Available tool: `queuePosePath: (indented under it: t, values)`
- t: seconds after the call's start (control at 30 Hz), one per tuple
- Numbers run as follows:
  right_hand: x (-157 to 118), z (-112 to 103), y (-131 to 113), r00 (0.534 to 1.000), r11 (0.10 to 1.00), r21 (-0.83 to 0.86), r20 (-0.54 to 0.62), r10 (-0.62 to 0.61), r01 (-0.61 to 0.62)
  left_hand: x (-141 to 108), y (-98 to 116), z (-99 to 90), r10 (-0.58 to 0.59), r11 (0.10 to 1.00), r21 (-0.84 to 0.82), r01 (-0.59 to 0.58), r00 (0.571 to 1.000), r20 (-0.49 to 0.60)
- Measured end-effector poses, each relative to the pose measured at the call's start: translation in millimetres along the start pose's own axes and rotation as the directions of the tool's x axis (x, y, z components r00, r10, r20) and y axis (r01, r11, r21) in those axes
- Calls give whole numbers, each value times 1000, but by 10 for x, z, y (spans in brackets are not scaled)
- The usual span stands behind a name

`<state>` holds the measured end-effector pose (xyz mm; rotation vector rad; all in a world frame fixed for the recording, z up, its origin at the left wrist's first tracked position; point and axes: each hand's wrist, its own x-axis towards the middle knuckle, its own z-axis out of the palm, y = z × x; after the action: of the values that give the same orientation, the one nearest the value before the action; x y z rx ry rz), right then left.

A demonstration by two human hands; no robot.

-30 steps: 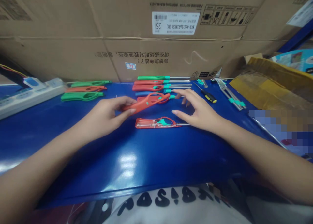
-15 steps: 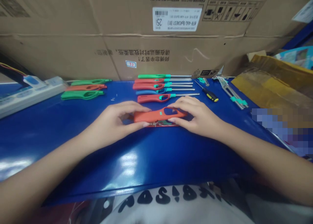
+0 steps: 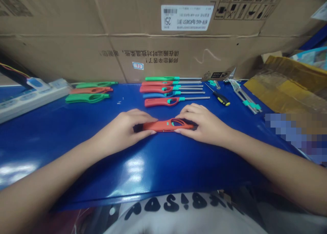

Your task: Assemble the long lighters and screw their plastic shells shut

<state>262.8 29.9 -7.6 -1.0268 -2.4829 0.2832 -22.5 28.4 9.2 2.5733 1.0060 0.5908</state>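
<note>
An orange-red gas lighter (image 3: 163, 126) lies on the blue table between my hands, its two casing halves nearly together with a thin seam along the near side. My left hand (image 3: 133, 126) grips its handle end between thumb and fingers. Around the trigger-loop end, my right hand (image 3: 200, 123) is closed, thumb in front and fingers behind. A little green shows inside the loop, and a bit of metal rod shows by the right palm. Just beyond lies a row of assembled lighters, the nearest a red lighter (image 3: 160, 102) with a metal tube pointing right.
Green and orange casings (image 3: 88, 98) lie at the back left beside a white power strip (image 3: 33, 99). A black-and-yellow screwdriver (image 3: 221, 98), metal tubes with green parts (image 3: 249, 102) and a taped carton flap (image 3: 278, 87) are at right. Cardboard (image 3: 76, 56) walls off the back.
The upper casing half has come down onto the lower one, so the gap that showed the inner parts has closed. Both hands have stayed on the lighter.
</note>
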Motion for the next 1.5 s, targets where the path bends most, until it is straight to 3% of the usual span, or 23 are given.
queuePosePath:
  t: [1.1,1.3,1.5]
  values:
    - [-15,57,0,999,1000,21,28,18,-18,-13,-12,9,34,995,96,-38,998,47]
    - [-8,35,-46,994,968,-241,99,-49,72,-55,20,54,153,899,399,-182,983,106]
    - [-4,7,-40,974,874,-429,89,-210,228,-54,22,62,189,898,397,-188,981,36]
